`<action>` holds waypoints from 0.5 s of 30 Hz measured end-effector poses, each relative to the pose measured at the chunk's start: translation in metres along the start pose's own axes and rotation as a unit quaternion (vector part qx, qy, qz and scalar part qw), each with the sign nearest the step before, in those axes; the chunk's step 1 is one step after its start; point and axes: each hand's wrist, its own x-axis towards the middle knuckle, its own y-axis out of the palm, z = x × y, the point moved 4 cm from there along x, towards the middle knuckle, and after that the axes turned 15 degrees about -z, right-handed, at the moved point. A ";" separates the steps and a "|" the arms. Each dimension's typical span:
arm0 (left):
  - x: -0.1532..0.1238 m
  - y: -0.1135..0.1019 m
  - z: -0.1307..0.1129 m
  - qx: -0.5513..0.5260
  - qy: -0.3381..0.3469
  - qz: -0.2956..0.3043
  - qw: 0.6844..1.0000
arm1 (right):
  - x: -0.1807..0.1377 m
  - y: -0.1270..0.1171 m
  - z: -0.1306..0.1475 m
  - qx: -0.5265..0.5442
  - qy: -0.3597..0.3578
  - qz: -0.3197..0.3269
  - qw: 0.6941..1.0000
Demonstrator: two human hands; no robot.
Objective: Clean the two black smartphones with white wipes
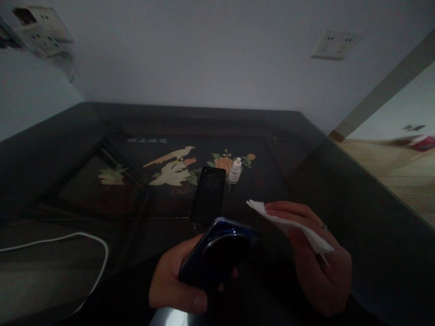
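My left hand [175,280] grips a dark blue phone [217,251] with its back up, showing a large round camera ring. My right hand [319,267] holds a folded white tissue [292,224] draped over its fingers, just to the right of the phone and not touching it. A ring sits on one finger of the right hand. Both hands hover low over the near edge of a dark table [356,190].
A black phone or case [208,197] lies flat on the table beyond my hands. A small clear dropper bottle [234,171] stands beside it. A white cable [84,244] loops at the left. The tabletop bears a bird-and-flower inlay [173,167]. Wall sockets [335,44] are behind.
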 end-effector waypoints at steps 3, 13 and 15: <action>0.001 0.002 0.000 0.005 0.044 -0.044 0.998 | -0.006 0.008 0.020 -0.009 -0.054 0.015 0.998; 0.001 0.003 0.002 0.031 0.128 -0.124 0.984 | -0.010 0.016 0.026 -0.012 0.028 -0.036 0.999; 0.001 0.003 0.002 0.029 0.123 -0.132 0.983 | -0.010 0.018 0.030 -0.013 0.005 -0.031 0.999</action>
